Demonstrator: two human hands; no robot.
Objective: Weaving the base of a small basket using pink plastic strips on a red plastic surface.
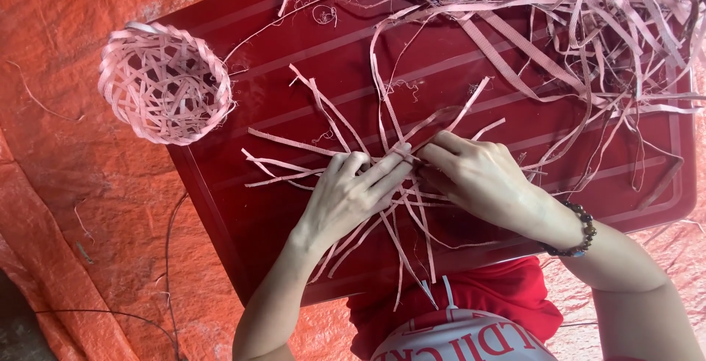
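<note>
Several pink plastic strips (323,122) lie crossed in a star shape on a dark red table (250,206). My left hand (353,192) presses flat on the crossing point, fingers stretched toward the right. Touching its fingertips from the right, my right hand (478,177) pinches a strip at the centre of the star. A beaded bracelet (577,232) circles my right wrist.
A finished small pink woven basket (163,81) stands at the table's left corner, partly over the edge. A big loose heap of pink strips (588,23) covers the table's far right. An orange tarpaulin (73,184) lies under the table.
</note>
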